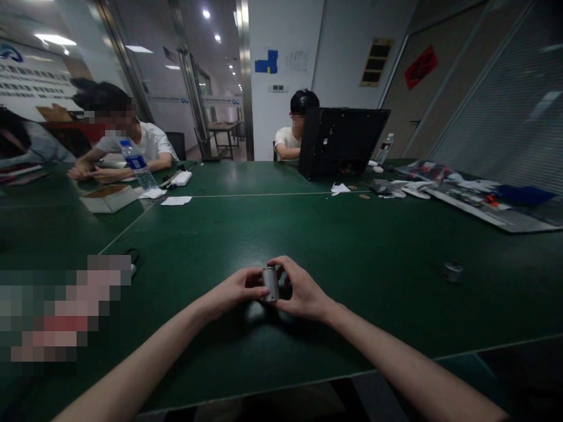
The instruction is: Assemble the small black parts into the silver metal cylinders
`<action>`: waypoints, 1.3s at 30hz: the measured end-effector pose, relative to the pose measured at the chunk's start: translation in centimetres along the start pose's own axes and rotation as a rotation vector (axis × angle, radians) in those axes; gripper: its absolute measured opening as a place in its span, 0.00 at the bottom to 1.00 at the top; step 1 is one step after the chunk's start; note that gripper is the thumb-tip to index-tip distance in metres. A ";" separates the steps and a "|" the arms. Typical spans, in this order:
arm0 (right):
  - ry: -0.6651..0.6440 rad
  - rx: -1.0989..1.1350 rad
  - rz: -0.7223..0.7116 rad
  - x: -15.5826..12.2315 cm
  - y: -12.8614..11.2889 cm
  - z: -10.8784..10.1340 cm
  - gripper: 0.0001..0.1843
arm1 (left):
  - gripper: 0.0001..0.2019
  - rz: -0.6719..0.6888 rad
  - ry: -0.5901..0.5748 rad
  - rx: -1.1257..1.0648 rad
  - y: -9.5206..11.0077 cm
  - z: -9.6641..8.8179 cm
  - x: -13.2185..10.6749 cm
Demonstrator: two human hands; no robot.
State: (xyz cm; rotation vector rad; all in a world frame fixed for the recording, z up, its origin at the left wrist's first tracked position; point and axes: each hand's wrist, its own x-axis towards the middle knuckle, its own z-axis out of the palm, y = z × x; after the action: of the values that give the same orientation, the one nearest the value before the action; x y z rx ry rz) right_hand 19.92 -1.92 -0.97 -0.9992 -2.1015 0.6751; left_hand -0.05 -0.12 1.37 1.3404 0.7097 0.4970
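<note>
Left hand (237, 291) and right hand (299, 290) both pinch a small metal cylinder (271, 283) just above the table (352, 246). A similar metal part (453, 272) lies well right of the cylinder.

Operator: The cylinder (271, 283) between my fingers (253, 286) looks like brushed metal, dull sheen.
Desk: And the counter (373, 252)?
Operator: I see a smooth green counter, faintly glossy under the lights; bottle (138, 164) clear plastic, paper (176, 200) matt white.
</note>
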 end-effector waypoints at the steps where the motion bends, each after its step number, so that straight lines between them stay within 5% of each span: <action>1: -0.006 0.002 0.003 0.0 0.0 0.0 0.34 | 0.19 0.002 -0.011 -0.027 -0.1 -0.1 0.0; 13: -0.045 0.037 0.027 0.0 -0.1 -0.3 0.33 | 0.20 -0.087 -0.068 -0.277 -0.4 0.0 -0.1; 23: -0.052 -0.045 -0.004 0.0 -0.4 -0.1 0.32 | 0.19 -0.057 0.058 0.057 -0.1 0.3 0.2; 39: -0.053 -0.013 -0.035 -0.1 -0.4 -0.2 0.33 | 0.25 -0.095 -0.021 -0.289 -0.2 0.2 -0.3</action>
State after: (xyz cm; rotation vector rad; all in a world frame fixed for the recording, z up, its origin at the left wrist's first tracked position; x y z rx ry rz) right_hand 19.93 -2.16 -0.65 -0.9591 -2.1673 0.6785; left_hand -0.11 -0.52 1.24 1.0359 0.6541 0.4885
